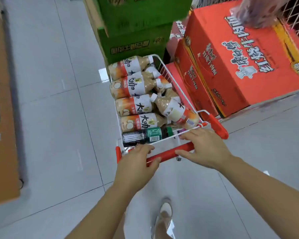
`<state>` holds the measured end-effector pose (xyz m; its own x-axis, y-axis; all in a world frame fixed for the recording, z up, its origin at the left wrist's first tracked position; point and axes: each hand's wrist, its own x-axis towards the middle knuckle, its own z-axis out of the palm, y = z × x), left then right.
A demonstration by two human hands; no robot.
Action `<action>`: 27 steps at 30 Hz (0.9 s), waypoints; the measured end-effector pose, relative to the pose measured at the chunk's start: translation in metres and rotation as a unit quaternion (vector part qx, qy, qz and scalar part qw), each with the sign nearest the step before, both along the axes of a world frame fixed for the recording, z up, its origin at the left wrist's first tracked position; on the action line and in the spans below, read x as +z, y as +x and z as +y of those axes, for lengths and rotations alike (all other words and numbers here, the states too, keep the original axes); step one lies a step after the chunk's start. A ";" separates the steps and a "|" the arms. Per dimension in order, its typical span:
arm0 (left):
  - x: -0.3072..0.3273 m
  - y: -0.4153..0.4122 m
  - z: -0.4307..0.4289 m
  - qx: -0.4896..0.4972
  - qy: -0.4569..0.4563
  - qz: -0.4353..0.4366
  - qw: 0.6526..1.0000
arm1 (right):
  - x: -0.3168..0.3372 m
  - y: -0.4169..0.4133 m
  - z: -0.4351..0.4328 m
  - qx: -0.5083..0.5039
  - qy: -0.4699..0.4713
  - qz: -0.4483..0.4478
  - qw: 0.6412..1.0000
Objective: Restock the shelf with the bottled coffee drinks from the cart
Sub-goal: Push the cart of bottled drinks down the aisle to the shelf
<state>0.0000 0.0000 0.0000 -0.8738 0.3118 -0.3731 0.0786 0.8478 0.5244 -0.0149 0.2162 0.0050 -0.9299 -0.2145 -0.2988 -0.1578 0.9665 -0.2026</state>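
**Steering the loaded cart toward the shelf.** Our left hand (138,163) wraps the left part of the red handle (169,153), with the fingers curled over the top and the thumb beneath. Our right hand (203,150) lies over the handle's right end. Its thumb hooks along the near side, and its fingers reach forward onto the wire rail at the near edge of the cart (217,128). Neither hand has a bottle.

The bottled coffee drinks (133,83) lie on their sides in the basket. One row runs along the left edge from the near end to the far end, and others slant against the right edge. A dark bottle (145,135) with a green label lies crosswise at the near edge, just ahead of the handle.

Green cartons (136,31) stand off the cart's far end, and red cartons (240,66) sit close beside its right edge. No shelf is in view.

We judge this step to be one of positioning:
- Push evenly with both hands.
- Hold the right edge off the cartons.
- Stop gently so the loose bottles do not roll.
- Park where one hand can leave the handle and reach the nearest drinks.
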 end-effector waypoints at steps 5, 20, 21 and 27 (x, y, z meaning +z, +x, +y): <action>-0.030 0.007 0.011 -0.016 -0.099 0.074 0.992 | -0.022 -0.009 0.019 0.045 0.076 -0.030 0.996; -0.043 0.050 -0.032 -0.064 -0.088 0.090 0.990 | -0.034 0.071 -0.021 -0.036 0.029 -0.007 0.999; -0.043 0.056 -0.040 -0.074 -0.085 0.096 0.989 | -0.034 0.082 -0.028 -0.047 0.029 -0.011 0.998; -0.044 0.104 -0.085 -0.163 -0.070 0.149 0.973 | -0.026 0.161 -0.079 -0.122 0.006 -0.058 0.991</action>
<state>0.1043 -0.0846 -0.0439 -0.8124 0.5558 -0.1762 0.4871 0.8131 0.3188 0.1465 0.1369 -0.0207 -0.9130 0.0164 -0.4076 0.1041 0.9755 -0.1940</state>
